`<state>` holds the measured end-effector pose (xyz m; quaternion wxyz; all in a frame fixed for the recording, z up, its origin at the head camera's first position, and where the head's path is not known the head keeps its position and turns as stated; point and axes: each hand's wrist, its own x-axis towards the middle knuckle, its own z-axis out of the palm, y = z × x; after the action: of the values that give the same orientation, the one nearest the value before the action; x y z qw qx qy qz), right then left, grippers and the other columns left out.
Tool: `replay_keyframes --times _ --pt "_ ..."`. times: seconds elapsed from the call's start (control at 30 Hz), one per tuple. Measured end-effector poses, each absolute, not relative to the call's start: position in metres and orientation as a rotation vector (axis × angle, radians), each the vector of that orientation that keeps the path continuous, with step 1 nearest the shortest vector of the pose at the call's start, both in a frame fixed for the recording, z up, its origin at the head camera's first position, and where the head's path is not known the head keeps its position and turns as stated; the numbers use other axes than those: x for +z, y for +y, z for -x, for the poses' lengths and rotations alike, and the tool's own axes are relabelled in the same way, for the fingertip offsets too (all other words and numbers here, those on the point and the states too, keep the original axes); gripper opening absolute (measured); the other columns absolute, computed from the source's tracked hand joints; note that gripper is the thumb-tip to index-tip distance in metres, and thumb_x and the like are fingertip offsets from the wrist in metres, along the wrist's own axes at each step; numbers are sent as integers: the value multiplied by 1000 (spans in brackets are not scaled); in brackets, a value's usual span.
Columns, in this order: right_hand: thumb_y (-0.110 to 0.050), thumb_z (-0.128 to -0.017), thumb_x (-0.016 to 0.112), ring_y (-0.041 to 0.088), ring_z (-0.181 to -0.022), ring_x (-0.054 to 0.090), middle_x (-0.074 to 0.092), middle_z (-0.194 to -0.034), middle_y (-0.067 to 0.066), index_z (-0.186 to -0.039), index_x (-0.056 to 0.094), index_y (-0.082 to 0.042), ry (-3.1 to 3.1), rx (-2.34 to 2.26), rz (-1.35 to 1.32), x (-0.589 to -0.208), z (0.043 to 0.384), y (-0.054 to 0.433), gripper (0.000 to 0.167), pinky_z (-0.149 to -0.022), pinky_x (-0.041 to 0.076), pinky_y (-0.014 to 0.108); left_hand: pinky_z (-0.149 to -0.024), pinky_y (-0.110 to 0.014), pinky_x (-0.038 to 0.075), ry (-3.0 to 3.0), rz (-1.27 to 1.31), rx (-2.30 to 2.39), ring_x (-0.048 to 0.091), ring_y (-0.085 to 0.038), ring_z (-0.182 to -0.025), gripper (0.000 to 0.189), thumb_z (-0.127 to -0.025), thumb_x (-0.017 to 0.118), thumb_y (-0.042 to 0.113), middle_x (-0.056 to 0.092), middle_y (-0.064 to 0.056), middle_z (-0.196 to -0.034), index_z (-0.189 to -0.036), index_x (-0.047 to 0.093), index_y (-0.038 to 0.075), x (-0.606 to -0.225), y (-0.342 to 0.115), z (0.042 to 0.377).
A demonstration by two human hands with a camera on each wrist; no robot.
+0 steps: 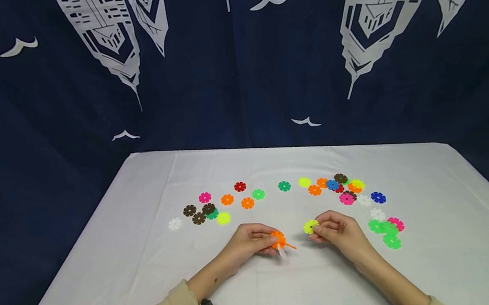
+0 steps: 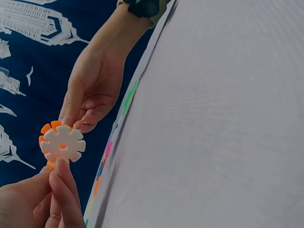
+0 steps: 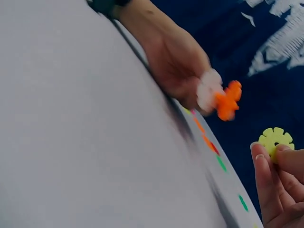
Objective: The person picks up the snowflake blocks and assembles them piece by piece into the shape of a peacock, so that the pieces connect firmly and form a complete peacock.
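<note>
Near the table's middle, my left hand (image 1: 254,240) pinches a small joined cluster of notched plastic discs. Orange discs (image 1: 278,239) and a white disc (image 2: 64,144) make up the cluster, and one orange disc is seen edge-on. A little to the right, my right hand (image 1: 338,232) pinches a single yellow notched disc (image 1: 311,226) between thumb and fingers. In the right wrist view this yellow disc (image 3: 275,141) is apart from the cluster. Both hands are above the white cloth.
Loose notched discs lie in an arc beyond the hands. A left group includes brown discs (image 1: 189,210) and a white one (image 1: 174,224). To the right are overlapping green discs (image 1: 388,228) and a blue one (image 1: 378,197). A dark blue curtain (image 1: 236,83) hangs behind the table.
</note>
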<state>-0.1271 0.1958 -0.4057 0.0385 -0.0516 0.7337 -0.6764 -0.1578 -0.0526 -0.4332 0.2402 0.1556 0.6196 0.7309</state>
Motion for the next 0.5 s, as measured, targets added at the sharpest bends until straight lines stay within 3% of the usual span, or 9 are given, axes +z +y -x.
replay_keyframes --times 0.23,0.5 --pt "3 -88 61 24 -78 67 64 -85 22 -98 50 16 2131 -2143 376 -415 119 174 19 -72 54 35 -71 -31 54 1722 -476 1967 66 -15 -74 23 -87 61 -5 68 -16 -96 -109 62 -13 -432 -50 158" --pt "5 -88 60 20 -75 67 65 -83 22 -97 52 13 2179 -2137 480 -423 117 164 14 -69 55 33 -70 -32 55 1732 -478 1947 66 -15 -68 22 -88 61 -2 68 -17 -91 -107 63 -12 -432 -51 158"
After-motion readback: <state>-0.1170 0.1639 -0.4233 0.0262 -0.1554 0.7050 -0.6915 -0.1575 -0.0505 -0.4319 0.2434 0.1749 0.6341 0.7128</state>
